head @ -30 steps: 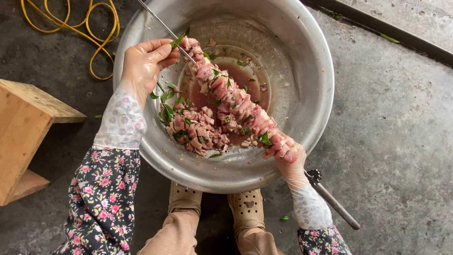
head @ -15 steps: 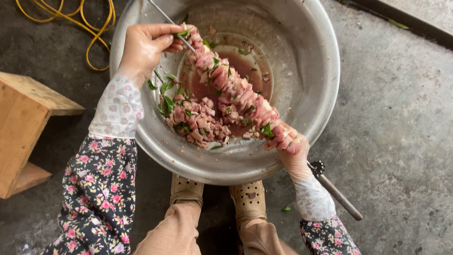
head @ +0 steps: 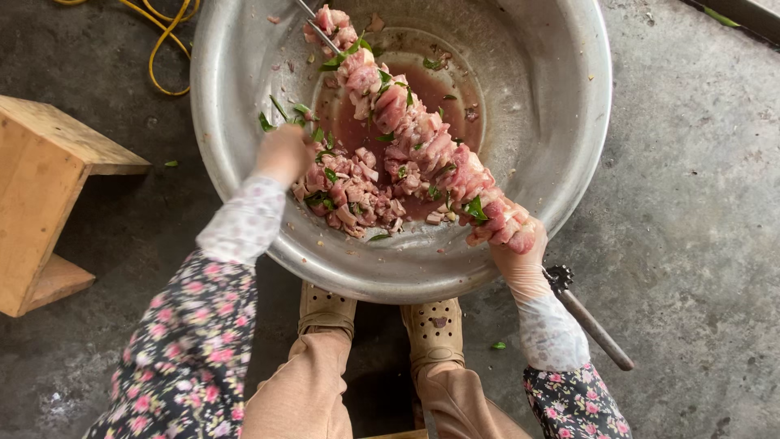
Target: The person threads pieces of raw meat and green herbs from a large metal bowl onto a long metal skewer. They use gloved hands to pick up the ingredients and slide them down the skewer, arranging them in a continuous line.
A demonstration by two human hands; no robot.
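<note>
Skewer (head: 422, 142) end hidden in gripping right hand (head: 520, 256); left hand's (head: 283, 153) grasp unclear.

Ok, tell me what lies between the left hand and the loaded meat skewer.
In the head view, a heap of chopped raw pink meat with green herbs in the steel basin.

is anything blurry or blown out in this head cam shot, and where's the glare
Head view: soft daylight, nothing blown out; mild glare on the right inner wall of the metal bowl. The left hand is slightly motion-blurred at the loose meat pile; the skewered meat and the right hand look sharp. Wide-angle lens bends the bowl rim; deep shadow sits under it by the shoes.
</note>
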